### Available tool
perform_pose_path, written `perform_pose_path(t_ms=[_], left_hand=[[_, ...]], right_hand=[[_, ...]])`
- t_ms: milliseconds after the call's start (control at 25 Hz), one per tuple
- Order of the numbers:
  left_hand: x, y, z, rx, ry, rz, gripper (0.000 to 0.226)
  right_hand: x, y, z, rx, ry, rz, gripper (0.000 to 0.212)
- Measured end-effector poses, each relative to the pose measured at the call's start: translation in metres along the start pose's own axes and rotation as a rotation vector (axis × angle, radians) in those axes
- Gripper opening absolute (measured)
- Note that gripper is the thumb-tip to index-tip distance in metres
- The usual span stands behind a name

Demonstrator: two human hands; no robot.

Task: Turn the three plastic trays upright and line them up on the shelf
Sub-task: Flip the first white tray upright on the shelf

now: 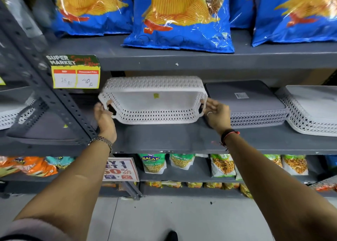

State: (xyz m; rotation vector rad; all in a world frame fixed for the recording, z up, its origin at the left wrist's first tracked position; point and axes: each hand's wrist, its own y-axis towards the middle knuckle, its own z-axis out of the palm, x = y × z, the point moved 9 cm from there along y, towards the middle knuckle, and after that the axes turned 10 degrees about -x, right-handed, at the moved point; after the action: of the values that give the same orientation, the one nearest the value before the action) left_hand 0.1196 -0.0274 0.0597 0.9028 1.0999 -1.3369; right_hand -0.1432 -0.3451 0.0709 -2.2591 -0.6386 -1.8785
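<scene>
Reading tags first: "SUPER MARKET" price card w/ 75 & 40, "BALAJI" packs below. We grip the white tray (tilted, opening toward us) above the grey shelf: left hand closed on its handle, right hand open against its end. Two more trays, grey tray & white tray at right, lie upside down.

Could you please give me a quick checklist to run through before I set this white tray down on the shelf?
1. Left hand gripping a handle: ok.
2. Right hand gripping the other handle: not ok, fingers open beside it.
3. White tray opening upward: ok, slightly tilted towards you.
4. Bare shelf beneath the tray: ok.
5. Grey tray upright: not ok, bottom up.
6. Far-right tray upright: not ok, bottom up.
</scene>
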Motion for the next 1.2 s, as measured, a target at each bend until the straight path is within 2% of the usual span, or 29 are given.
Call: perform_pose_path(t_ms=[120,400,560,760,1080,1200], left_hand=[[-0.004,-0.004,0.006,0.038,0.101,0.057,0.062],[0.019,0.02,0.012,0.063,0.325,0.072,0.039],[0.031,0.044,0.025,0.057,0.497,0.116,0.044],[0.048,0.073,0.055,0.11,0.749,0.202,0.038],[0.066,0.099,0.067,0.092,0.873,0.112,0.043],[0.067,0.099,0.072,0.098,0.928,0.101,0.046]], right_hand=[[-0.003,0.003,-0.008,-0.073,0.065,0.045,0.036],[-0.025,0.023,0.0,-0.121,0.088,0.158,0.027],[-0.031,0.041,0.019,-0.09,0.108,0.192,0.03],[-0.067,0.06,0.042,-0.084,0.113,0.293,0.029],[-0.078,0.077,0.064,-0.067,0.044,0.33,0.032],[-0.077,0.078,0.065,-0.028,-0.056,0.278,0.032]])
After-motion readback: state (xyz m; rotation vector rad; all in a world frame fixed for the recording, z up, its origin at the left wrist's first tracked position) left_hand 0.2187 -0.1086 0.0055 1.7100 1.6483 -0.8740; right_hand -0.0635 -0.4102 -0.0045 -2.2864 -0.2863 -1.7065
